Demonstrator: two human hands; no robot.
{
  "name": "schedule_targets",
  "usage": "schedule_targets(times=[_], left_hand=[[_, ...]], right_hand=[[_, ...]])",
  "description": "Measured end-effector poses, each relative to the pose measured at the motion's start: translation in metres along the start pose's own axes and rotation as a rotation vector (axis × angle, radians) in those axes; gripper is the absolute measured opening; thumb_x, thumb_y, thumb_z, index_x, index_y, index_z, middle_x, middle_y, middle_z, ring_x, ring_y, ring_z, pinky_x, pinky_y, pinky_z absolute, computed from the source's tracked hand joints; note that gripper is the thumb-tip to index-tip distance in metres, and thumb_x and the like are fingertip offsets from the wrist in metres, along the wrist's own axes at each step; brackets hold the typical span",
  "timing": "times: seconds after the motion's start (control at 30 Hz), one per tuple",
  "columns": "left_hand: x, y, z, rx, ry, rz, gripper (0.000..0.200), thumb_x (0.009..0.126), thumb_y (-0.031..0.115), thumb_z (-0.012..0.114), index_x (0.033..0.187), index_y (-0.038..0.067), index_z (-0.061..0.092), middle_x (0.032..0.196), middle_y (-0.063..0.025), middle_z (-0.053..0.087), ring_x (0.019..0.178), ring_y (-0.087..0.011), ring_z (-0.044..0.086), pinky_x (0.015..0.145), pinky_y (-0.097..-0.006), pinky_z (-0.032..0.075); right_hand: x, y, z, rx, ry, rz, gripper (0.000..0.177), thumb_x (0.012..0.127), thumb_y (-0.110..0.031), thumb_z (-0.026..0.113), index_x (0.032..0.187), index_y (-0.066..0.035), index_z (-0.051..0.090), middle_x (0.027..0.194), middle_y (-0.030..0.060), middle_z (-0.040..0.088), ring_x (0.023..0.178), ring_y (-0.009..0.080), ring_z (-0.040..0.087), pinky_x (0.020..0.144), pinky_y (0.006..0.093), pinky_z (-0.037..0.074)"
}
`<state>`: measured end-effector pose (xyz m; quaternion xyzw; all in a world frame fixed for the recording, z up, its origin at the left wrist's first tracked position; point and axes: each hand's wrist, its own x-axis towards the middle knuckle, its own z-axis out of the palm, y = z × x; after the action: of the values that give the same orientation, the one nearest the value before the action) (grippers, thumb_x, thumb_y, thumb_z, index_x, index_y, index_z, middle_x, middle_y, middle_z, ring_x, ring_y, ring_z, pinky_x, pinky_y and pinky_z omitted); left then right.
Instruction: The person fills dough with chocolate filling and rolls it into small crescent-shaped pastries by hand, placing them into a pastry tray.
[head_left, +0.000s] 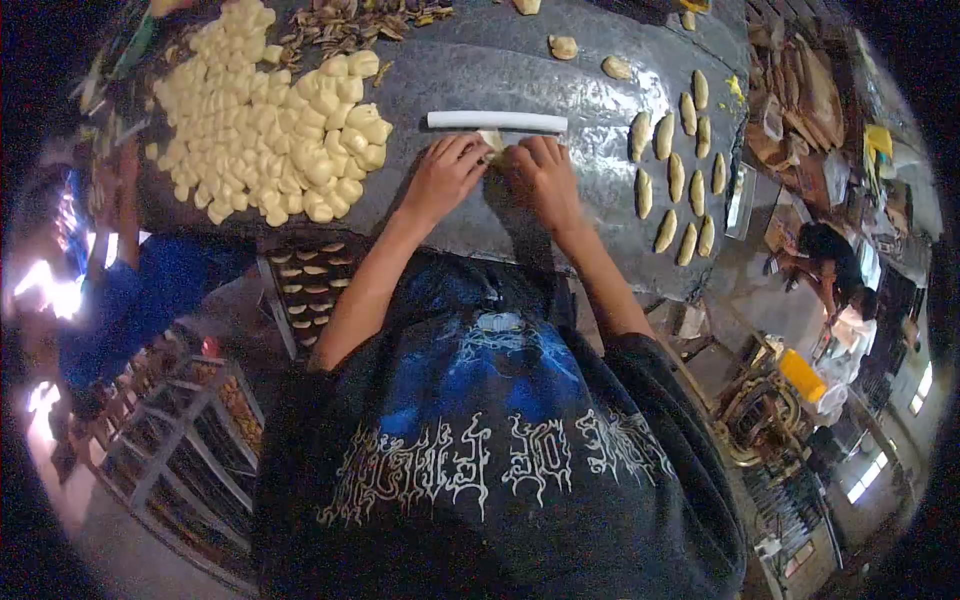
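Roller on table, dough piece just before it — dough heap left, shaped rows right.

Black short-sleeved T-shirt, blue lightning graphic, pale gothic lettering, bare forearms, left hand and right hand ungloved

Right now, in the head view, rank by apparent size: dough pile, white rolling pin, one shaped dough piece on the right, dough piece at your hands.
1. dough pile
2. white rolling pin
3. shaped dough piece
Unranked: small dough piece, mostly covered by the left hand and right hand.
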<state>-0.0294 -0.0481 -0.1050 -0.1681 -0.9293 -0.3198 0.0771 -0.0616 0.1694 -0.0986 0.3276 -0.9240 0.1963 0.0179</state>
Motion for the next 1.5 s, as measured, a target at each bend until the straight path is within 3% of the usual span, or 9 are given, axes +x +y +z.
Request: schedule_targets(times=[0.17, 0.37, 0.47, 0.57, 0.63, 0.87, 1.0, 1.23, 1.5], left_hand=[[-0.023, 0.008, -0.004, -0.021, 0.039, 0.019, 0.04, 0.09, 0.02, 0.072, 0.129, 0.009, 0.065, 0.129, -0.0105, 0.065, 0.124, -0.0326, 0.058, 0.108, -0.0463, 0.045], [-0.019, 0.015, -0.004, 0.047, -0.02, -0.024, 0.042, 0.09, 0.02, 0.072, 0.13, 0.01, 0.066, 0.134, -0.0104, 0.063, 0.126, -0.0327, 0.057, 0.11, -0.0459, 0.044], [-0.013, 0.011, -0.001, 0.081, 0.036, 0.028, 0.041, 0.09, 0.019, 0.072, 0.129, 0.008, 0.066, 0.132, -0.0102, 0.063, 0.125, -0.0305, 0.058, 0.109, -0.0441, 0.044], [-0.014, 0.013, -0.002, 0.018, 0.026, 0.043, 0.04, 0.09, 0.018, 0.072, 0.128, 0.007, 0.066, 0.133, -0.0098, 0.063, 0.124, -0.0299, 0.059, 0.109, -0.0439, 0.045], [-0.015, 0.014, -0.001, 0.009, 0.022, 0.046, 0.038, 0.089, 0.016, 0.072, 0.126, 0.006, 0.066, 0.133, -0.0094, 0.064, 0.123, -0.0292, 0.059, 0.109, -0.0436, 0.045], [-0.026, 0.015, -0.01, -0.13, 0.459, -0.058, 0.042, 0.093, 0.009, 0.063, 0.135, 0.005, 0.06, 0.141, -0.0158, 0.058, 0.131, -0.0386, 0.054, 0.113, -0.0507, 0.041], [-0.007, 0.013, -0.015, 0.106, 0.084, -0.086, 0.046, 0.101, 0.021, 0.055, 0.143, 0.004, 0.053, 0.154, -0.0148, 0.047, 0.143, -0.034, 0.043, 0.121, -0.0507, 0.03], [0.008, 0.002, -0.008, 0.133, 0.12, -0.04, 0.045, 0.1, 0.023, 0.059, 0.142, 0.007, 0.055, 0.151, -0.0111, 0.051, 0.142, -0.0297, 0.046, 0.121, -0.0501, 0.031], [-0.02, 0.015, -0.006, 0.07, 0.128, 0.105, 0.039, 0.093, 0.014, 0.067, 0.132, 0.009, 0.064, 0.142, -0.0094, 0.06, 0.134, -0.0293, 0.055, 0.115, -0.0491, 0.04]], right_hand=[[-0.025, -0.02, 0.002, 0.044, 0.135, -0.027, 0.034, 0.085, -0.015, 0.073, 0.118, -0.01, 0.067, 0.117, 0.0079, 0.065, 0.108, 0.0287, 0.062, 0.09, 0.0433, 0.046], [-0.01, -0.017, 0.002, 0.082, 0.13, 0.159, 0.04, 0.088, -0.015, 0.075, 0.126, -0.013, 0.064, 0.12, 0.008, 0.065, 0.109, 0.0277, 0.062, 0.092, 0.0443, 0.046], [0.03, -0.017, -0.026, -0.066, 0.348, 0.141, 0.042, 0.092, -0.018, 0.071, 0.132, -0.016, 0.06, 0.121, 0.0087, 0.064, 0.111, 0.028, 0.061, 0.095, 0.0477, 0.046], [0.044, 0.032, -0.004, -0.262, 0.055, 0.005, 0.045, 0.094, -0.021, 0.068, 0.137, -0.017, 0.055, 0.119, 0.0093, 0.062, 0.112, 0.0296, 0.06, 0.097, 0.0514, 0.045], [0.046, 0.036, -0.01, -0.261, 0.016, 0.004, 0.043, 0.097, -0.021, 0.062, 0.139, -0.016, 0.055, 0.114, 0.0099, 0.062, 0.111, 0.0304, 0.06, 0.097, 0.0513, 0.044], [-0.016, -0.014, -0.035, -0.02, -0.075, 0.13, 0.048, 0.093, -0.01, 0.057, 0.141, -0.015, 0.054, 0.119, 0.0112, 0.06, 0.114, 0.0304, 0.058, 0.098, 0.0495, 0.041], [-0.026, -0.026, -0.017, -0.088, -0.008, 0.133, 0.052, 0.094, -0.007, 0.055, 0.146, -0.016, 0.053, 0.123, 0.0104, 0.059, 0.116, 0.0314, 0.055, 0.1, 0.0473, 0.039], [-0.02, -0.022, -0.009, 0.066, 0.014, 0.247, 0.041, 0.101, -0.014, 0.054, 0.142, -0.014, 0.055, 0.115, 0.0123, 0.061, 0.107, 0.0329, 0.057, 0.095, 0.0466, 0.04], [-0.013, -0.016, -0.022, 0.104, 0.032, 0.311, 0.042, 0.095, -0.015, 0.062, 0.137, -0.015, 0.059, 0.111, 0.0112, 0.061, 0.106, 0.0318, 0.057, 0.093, 0.0463, 0.04]])
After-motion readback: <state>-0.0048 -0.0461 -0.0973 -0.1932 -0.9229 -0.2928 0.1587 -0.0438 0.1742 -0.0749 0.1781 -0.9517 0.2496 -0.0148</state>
